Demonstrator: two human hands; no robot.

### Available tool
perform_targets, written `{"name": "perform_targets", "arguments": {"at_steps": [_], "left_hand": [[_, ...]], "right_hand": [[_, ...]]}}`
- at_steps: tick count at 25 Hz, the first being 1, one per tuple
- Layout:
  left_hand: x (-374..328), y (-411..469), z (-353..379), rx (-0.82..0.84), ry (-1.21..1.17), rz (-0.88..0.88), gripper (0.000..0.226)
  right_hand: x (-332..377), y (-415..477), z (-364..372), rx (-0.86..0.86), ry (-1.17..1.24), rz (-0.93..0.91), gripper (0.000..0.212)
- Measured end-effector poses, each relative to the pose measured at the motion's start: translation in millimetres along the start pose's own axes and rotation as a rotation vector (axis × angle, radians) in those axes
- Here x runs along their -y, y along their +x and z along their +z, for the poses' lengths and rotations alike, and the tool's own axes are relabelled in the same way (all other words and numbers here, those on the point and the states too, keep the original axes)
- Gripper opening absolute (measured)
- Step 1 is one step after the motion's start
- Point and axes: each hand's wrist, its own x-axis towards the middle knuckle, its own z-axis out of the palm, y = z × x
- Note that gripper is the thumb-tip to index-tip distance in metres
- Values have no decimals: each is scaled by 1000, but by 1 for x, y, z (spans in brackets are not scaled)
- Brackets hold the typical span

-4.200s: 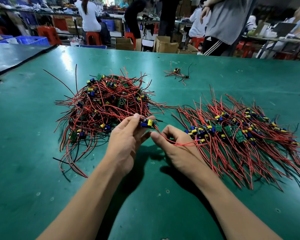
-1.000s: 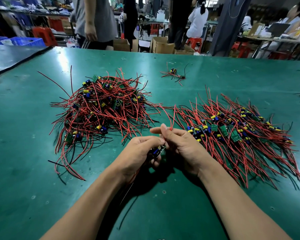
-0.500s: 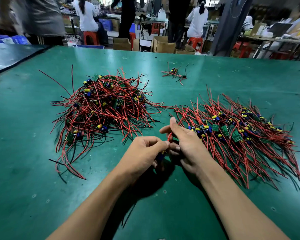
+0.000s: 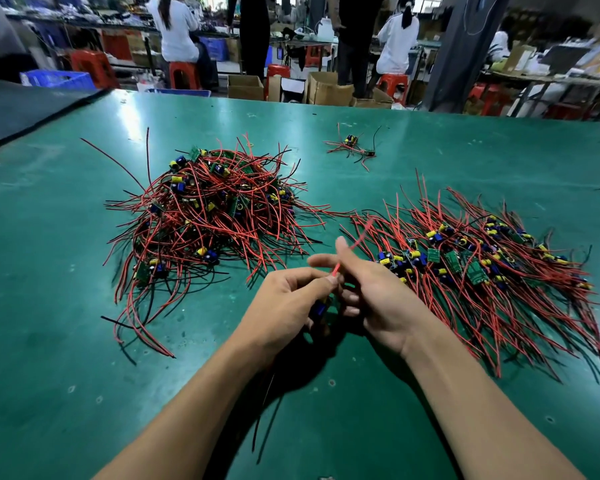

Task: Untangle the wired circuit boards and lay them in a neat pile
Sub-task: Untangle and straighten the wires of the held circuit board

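A tangled heap of wired circuit boards (image 4: 208, 216) with red and black leads lies left of centre on the green table (image 4: 49, 341). To the right lies a flatter pile (image 4: 471, 268) with its wires combed one way. Between them, above the table, my left hand (image 4: 284, 303) grips one small board (image 4: 321, 308) with a blue part; black leads hang below it. My right hand (image 4: 371, 289) is against it, and a blurred red wire (image 4: 352, 245) runs up past its thumb and forefinger, which look extended.
A small stray bundle of boards (image 4: 352, 147) lies farther back at centre. The table's far edge runs before cardboard boxes (image 4: 329, 88), red stools and several people at benches. A dark tabletop (image 4: 21, 105) adjoins at far left.
Since 4.2 s ago, my hands have drawn one board out of the tangled heap toward me. Over the last second the red wire has swung up and to the right beside my right hand.
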Motion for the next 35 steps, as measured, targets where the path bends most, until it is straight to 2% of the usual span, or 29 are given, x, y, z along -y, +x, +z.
{"name": "perform_targets", "arguments": {"at_steps": [4, 9, 11, 16, 19, 21, 24, 26, 30, 35], "left_hand": [[3, 2, -1, -82, 28, 32, 22], [5, 3, 0, -57, 156, 0, 23], [5, 2, 0, -13, 171, -20, 24], [2, 0, -2, 73, 126, -56, 22], [0, -2, -2, 108, 104, -69, 19], [-1, -3, -2, 110, 108, -71, 19], [-1, -2, -3, 53, 106, -61, 23], [-2, 0, -5, 26, 15, -86, 23], [-3, 2, -9, 79, -86, -135, 20], [-6, 2, -17, 102, -70, -128, 16]], "right_hand": [[-7, -1, 7, 24, -91, -22, 37], [0, 7, -3, -257, -78, -77, 42], [3, 8, -7, -290, -16, -87, 44], [11, 6, -10, -205, 251, -14, 55], [16, 3, -14, -38, 500, 38, 57], [14, 3, -15, 30, 534, 36, 54], [8, 6, -15, -34, 250, -34, 48], [1, 7, -11, 3, 83, -66, 41], [-7, 9, -6, 83, 5, -126, 35], [-5, 11, -12, -74, -165, -246, 44]]}}
